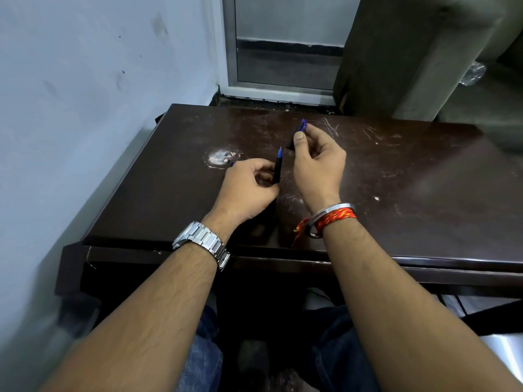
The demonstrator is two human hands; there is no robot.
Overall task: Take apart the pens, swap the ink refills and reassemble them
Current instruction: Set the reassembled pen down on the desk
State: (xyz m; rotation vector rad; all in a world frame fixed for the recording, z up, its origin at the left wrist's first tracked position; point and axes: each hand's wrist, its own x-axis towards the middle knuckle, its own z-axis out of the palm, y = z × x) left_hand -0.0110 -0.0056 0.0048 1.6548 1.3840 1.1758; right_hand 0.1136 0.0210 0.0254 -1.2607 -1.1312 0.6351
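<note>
Dark, scratched wood makes up the bench point(410, 193) in the head view. Above it the left hand point(249, 185) is closed around a black pen point(277, 169), blue tip up. The right hand point(317, 159) pinches its blue-ended cap point(299, 132) just beside the tip (a second pen isn't visible). Judging by this, it's uncapping; next the barrel needs unscrewing.

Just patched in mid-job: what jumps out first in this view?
At the middle of the scratched dark table, two hands work close together: the left hand holds a black pen upright, blue tip up, and the right hand pinches a dark cap with a blue clip just beyond it. A steel watch and a red thread with a bangle mark the wrists.
</note>
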